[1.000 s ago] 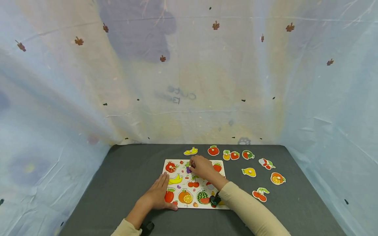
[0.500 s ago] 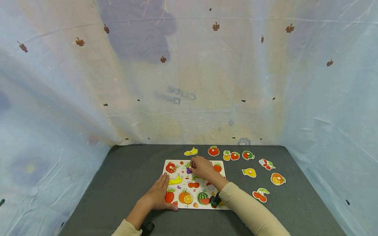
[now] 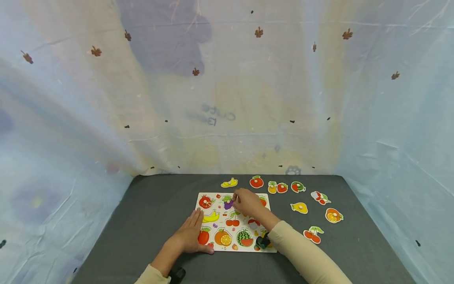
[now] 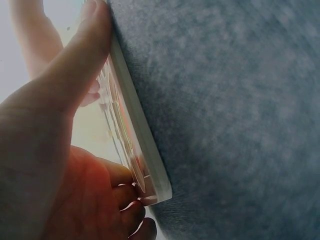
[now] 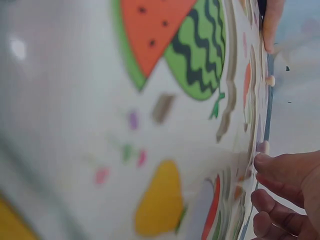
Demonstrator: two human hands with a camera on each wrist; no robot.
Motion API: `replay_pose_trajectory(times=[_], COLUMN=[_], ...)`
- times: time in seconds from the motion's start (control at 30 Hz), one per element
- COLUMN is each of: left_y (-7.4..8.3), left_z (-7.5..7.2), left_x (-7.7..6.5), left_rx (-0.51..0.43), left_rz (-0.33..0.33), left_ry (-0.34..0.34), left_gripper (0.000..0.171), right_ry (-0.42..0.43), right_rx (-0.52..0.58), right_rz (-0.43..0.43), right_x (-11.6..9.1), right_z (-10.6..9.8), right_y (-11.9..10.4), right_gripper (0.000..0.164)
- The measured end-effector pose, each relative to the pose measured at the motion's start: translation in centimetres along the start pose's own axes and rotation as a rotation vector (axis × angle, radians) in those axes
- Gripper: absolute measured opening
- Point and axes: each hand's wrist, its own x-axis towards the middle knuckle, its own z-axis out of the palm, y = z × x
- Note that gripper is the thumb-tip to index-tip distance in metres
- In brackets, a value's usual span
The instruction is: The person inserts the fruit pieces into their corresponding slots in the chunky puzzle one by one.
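Observation:
A white fruit puzzle board point(image 3: 221, 217) lies on the dark table. My left hand point(image 3: 190, 232) rests along its left edge, fingers extended and thumb at the front-left corner; in the left wrist view the thumb point(image 4: 82, 50) lies along the board's side. My right hand point(image 3: 247, 202) is over the back part of the board, just right of the purple grape piece point(image 3: 228, 203). In the right wrist view, the loosely bent fingers point(image 5: 282, 167) are parted and hold nothing, with a small peg point(image 5: 265, 146) just past the thumb tip.
Loose knobbed fruit pieces lie behind and right of the board: bananas point(image 3: 229, 182), a tomato-like red fruit point(image 3: 256, 182), a watermelon point(image 3: 298, 186), a pear point(image 3: 299, 207), an orange point(image 3: 333, 215) and cherries point(image 3: 312, 235), among several others. A patterned curtain point(image 3: 227, 98) surrounds the table.
My right hand has shifted slightly right, off the grape piece, which now shows more fully in the board. My left hand has stayed in place.

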Motion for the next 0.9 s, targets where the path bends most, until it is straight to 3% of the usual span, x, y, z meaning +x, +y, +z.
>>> replay_pose_trajectory(times=[0.5,0.73,0.9], left_y=[-0.8,0.3,0.1], left_z=[0.9,-0.2,0.0], left_x=[0.4,-0.3,-0.2], left_rx=[0.016,-0.025,-0.026], left_rz=[0.013,0.020,0.020], left_ry=[0.014,-0.001,0.000], left_gripper=[0.152,0.151,0.152], right_ry=[0.053,0.087,0.109], right_rx=[0.081,0.101,0.110], right_rz=[0.079,0.093,0.114], right_x=[-2.0,-2.3,-2.6], right_z=[-2.0,-2.8,-3.6], right_y=[2.4,4.2,5.3], right_gripper=[0.011,0.010,0.011])
